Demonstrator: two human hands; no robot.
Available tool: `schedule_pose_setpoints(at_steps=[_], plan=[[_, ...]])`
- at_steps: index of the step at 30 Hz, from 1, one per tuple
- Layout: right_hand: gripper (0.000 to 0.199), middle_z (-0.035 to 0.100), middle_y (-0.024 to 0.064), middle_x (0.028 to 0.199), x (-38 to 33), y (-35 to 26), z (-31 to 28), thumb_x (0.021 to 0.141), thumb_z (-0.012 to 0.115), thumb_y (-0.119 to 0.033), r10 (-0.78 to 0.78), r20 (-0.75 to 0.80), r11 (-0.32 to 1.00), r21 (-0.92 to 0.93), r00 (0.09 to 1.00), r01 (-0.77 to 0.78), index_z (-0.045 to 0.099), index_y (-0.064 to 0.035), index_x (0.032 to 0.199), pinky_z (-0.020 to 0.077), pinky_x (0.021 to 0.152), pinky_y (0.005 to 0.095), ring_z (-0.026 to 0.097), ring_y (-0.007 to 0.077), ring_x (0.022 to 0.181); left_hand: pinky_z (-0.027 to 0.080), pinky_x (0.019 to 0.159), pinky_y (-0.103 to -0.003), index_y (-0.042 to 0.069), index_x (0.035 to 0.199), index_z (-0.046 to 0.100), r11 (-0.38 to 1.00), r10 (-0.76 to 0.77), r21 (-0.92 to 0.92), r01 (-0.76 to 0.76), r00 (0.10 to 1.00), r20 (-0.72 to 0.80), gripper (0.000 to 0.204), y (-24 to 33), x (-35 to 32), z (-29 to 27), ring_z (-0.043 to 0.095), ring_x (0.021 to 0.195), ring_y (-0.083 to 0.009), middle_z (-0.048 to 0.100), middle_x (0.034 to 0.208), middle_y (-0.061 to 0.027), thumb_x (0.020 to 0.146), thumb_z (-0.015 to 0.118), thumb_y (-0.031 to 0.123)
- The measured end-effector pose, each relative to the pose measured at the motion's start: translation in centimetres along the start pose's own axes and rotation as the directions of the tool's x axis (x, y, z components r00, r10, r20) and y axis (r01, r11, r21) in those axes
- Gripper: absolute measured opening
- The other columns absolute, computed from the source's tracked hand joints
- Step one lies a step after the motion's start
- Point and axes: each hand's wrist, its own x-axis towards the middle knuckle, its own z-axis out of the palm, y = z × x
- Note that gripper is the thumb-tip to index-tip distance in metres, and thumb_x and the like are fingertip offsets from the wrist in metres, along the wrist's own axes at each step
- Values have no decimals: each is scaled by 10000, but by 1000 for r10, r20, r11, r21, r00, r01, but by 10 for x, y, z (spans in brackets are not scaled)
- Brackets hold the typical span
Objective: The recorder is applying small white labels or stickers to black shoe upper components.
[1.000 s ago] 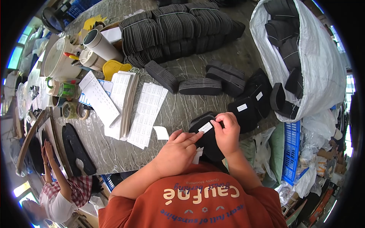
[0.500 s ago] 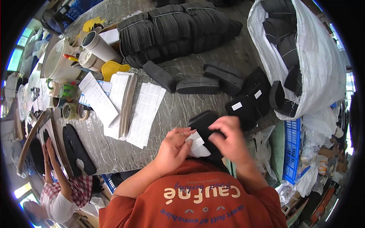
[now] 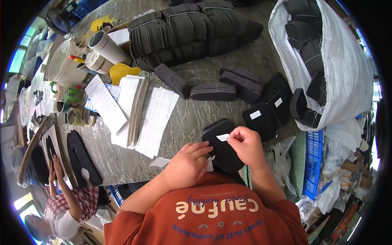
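Observation:
A stack of black, oblong foam pads with rounded ends (image 3: pixel 223 154) lies at the table's near edge in front of me. My right hand (image 3: pixel 247 146) pinches one end of a small white label (image 3: pixel 222 137) at the pad's upper face. My left hand (image 3: pixel 188 161) is curled over a white label sheet (image 3: pixel 160 162), which shows on both sides of it. Its fingertips rest against the left side of the pad stack, and its thumb is partly hidden. Right of the stack, more black pads (image 3: pixel 261 125) carry a white label.
Bundled black pads (image 3: pixel 183 30) lie at the back, with smaller stacks (image 3: pixel 213 92) nearer. A white sack (image 3: pixel 347 69) of pads stands right, above a blue crate (image 3: pixel 313 163). Label sheets (image 3: pixel 157 118), tape rolls (image 3: pixel 75 117) and cups (image 3: pixel 109 47) sit left. Another person's hands (image 3: pixel 55 167) work at far left.
My right hand has come down onto the pad with a small label. My left hand has turned over the label sheet, and its fingers now touch the pad stack.

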Motion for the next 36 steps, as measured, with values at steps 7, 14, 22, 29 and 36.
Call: schedule_pose_setpoints(at_steps=[7,14,22,29,36], plan=[[81,593,-13,636,-1,-3,4,825,642,1,-5,47,1000,-3,999,5,599,10,756,405,536,201,509,18,606,456,930,-459,-12,763,564,1000,-1,7,1,1000,-11,71,-2,-2,2,555,1136,-334,616,1150,-155,732,620,18],[84,600,-1,636,1,5,10,828,632,12,-42,12,998,-41,999,42,588,14,756,420,540,212,514,21,601,449,947,-462,-13,766,566,1000,-2,3,2,1000,-17,64,-1,-1,2,554,1138,-329,617,1151,-150,735,612,18],[75,622,34,632,2,10,12,822,635,8,-48,-17,997,-63,999,47,592,20,761,433,529,229,533,38,583,416,970,-473,-13,770,576,999,10,33,-11,1000,9,85,0,1,4,546,1116,-308,584,1224,-167,728,623,43],[80,631,62,616,2,10,14,809,659,-12,-117,-59,985,-132,991,108,612,21,755,443,515,248,566,77,546,357,1015,-487,-14,771,601,987,-4,162,-13,995,103,124,3,7,4,530,1118,-287,548,1304,-177,740,616,105],[141,628,103,608,4,12,17,777,702,-66,-130,-145,957,-279,981,86,611,9,700,455,507,296,601,170,516,362,1015,-493,-8,772,609,985,-15,174,-5,994,110,123,4,8,7,536,1113,-272,566,1285,-159,740,615,110]])
